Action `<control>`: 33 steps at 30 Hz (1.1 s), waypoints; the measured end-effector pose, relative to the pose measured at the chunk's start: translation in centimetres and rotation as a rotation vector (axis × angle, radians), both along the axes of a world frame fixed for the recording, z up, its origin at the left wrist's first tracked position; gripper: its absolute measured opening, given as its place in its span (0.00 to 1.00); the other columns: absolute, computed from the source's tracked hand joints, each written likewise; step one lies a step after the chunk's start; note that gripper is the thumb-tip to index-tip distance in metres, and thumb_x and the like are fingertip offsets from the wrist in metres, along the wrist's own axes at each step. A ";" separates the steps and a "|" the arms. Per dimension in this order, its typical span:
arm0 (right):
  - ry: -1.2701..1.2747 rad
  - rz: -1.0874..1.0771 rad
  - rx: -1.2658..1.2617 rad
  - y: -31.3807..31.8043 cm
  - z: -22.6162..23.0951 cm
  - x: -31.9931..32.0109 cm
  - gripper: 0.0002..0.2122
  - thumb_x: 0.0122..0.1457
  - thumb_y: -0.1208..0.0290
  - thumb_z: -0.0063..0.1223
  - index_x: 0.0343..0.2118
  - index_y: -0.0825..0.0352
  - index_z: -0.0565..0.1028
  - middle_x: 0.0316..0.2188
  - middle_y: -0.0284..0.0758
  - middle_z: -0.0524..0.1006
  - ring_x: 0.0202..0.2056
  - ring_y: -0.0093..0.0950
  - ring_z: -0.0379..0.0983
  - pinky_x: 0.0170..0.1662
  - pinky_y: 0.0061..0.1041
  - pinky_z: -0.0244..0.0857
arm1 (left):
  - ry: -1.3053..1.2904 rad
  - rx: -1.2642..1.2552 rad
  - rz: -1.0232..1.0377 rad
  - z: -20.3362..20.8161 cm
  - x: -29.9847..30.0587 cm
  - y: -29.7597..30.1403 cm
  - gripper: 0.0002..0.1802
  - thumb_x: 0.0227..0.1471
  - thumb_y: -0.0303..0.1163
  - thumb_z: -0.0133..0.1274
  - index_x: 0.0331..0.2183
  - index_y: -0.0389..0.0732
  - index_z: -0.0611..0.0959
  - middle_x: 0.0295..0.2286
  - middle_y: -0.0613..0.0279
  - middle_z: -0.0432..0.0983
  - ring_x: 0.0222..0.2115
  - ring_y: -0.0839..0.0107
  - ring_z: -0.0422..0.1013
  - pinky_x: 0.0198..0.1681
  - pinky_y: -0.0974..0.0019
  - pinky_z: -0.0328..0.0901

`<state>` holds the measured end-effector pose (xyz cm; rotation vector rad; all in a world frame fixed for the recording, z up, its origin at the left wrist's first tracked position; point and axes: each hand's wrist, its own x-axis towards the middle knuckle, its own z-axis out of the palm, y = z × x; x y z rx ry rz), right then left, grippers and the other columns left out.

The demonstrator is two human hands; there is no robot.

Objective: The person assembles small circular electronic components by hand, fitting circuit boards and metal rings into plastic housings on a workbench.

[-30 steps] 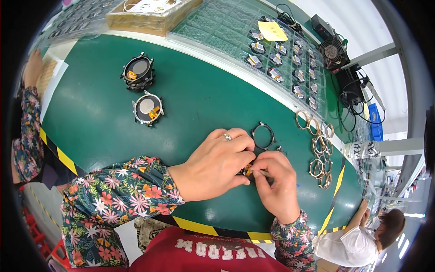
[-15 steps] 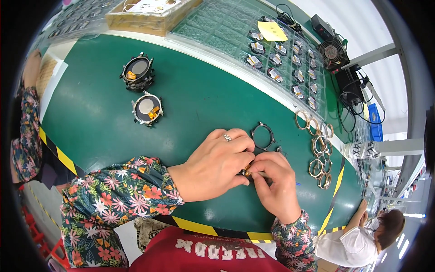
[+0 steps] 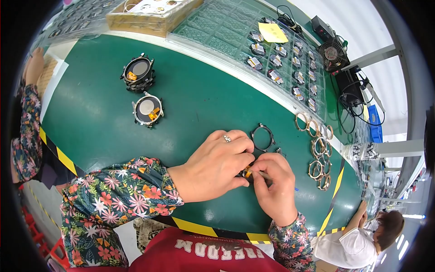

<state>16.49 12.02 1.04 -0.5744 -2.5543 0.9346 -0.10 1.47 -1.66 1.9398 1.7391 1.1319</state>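
My left hand [image 3: 217, 165], with a ring on one finger, curls closed around a small dark watch part with orange bits [image 3: 247, 172]. My fingers cover most of that part. Facing it, my right hand [image 3: 275, 187] pinches a thin stick-like tool with a blue end [image 3: 296, 189], its other end at the orange bits. Just beyond my fingers lies a black watch case ring [image 3: 263, 137]. A silver watch case [image 3: 147, 109] with a grey disc and orange flex rests farther left, below a stack of black watch cases [image 3: 138, 72].
Gold and silver watch rings [image 3: 316, 167] lie to the right. Behind stands a clear compartment tray [image 3: 213, 27] with labelled watch parts and a yellow note [image 3: 273, 32]. A cardboard box [image 3: 140, 22] is at the far left. Other people sit on either side.
My right hand has shifted slightly down and the tool's blue end has dropped a little. More of the orange bits shows. My left hand stays in place.
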 end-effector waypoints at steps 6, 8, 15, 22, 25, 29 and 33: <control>0.019 -0.061 -0.038 0.1 0.0 0.1 0.08 0.48 0.87 0.57 0.32 0.69 0.75 0.35 0.41 0.76 0.35 0.40 0.73 0.37 0.33 0.68 | 0.000 -0.001 0.003 -0.1 0.0 0.0 0.24 0.36 0.35 0.71 0.39 0.38 0.83 0.42 0.62 0.71 0.51 0.61 0.67 0.51 0.54 0.61; 0.023 -0.060 -0.002 0.1 0.2 0.0 0.08 0.48 0.86 0.58 0.32 0.69 0.75 0.35 0.40 0.76 0.36 0.40 0.73 0.37 0.33 0.68 | -0.003 -0.004 -0.004 -0.1 0.0 0.1 0.25 0.36 0.35 0.71 0.39 0.39 0.82 0.42 0.62 0.71 0.51 0.61 0.67 0.51 0.54 0.61; 0.051 0.011 0.039 -0.2 0.9 -0.4 0.08 0.45 0.83 0.64 0.29 0.67 0.79 0.32 0.37 0.75 0.34 0.32 0.74 0.34 0.28 0.69 | 0.014 0.019 0.000 -0.6 -0.3 0.3 0.24 0.38 0.35 0.70 0.40 0.42 0.82 0.45 0.63 0.70 0.54 0.60 0.64 0.54 0.52 0.59; 0.026 0.004 0.135 -0.2 0.7 0.1 0.08 0.45 0.83 0.63 0.29 0.66 0.80 0.31 0.36 0.75 0.33 0.36 0.73 0.37 0.31 0.68 | 0.068 -0.036 -0.048 -0.3 -0.9 0.6 0.27 0.40 0.34 0.70 0.45 0.44 0.81 0.47 0.65 0.71 0.56 0.60 0.64 0.56 0.51 0.57; 0.021 0.008 0.154 -0.1 0.6 0.3 0.08 0.45 0.83 0.63 0.30 0.66 0.81 0.32 0.36 0.76 0.34 0.36 0.74 0.37 0.32 0.69 | 0.027 -0.034 -0.008 -0.3 -1.0 0.6 0.26 0.41 0.32 0.68 0.46 0.43 0.81 0.48 0.62 0.72 0.56 0.58 0.65 0.57 0.51 0.58; 0.052 0.028 0.115 0.4 0.0 0.6 0.09 0.48 0.81 0.62 0.33 0.65 0.81 0.35 0.37 0.77 0.37 0.37 0.75 0.39 0.32 0.70 | 0.105 0.023 0.112 0.4 0.0 -0.4 0.25 0.42 0.30 0.67 0.46 0.43 0.81 0.47 0.59 0.74 0.52 0.55 0.68 0.54 0.51 0.62; 0.062 0.050 0.097 0.6 -0.1 0.7 0.09 0.49 0.80 0.61 0.35 0.66 0.81 0.36 0.37 0.77 0.39 0.38 0.76 0.41 0.32 0.71 | 0.306 0.092 0.163 0.6 1.4 -1.7 0.25 0.43 0.28 0.65 0.46 0.40 0.81 0.45 0.55 0.75 0.49 0.53 0.71 0.49 0.52 0.67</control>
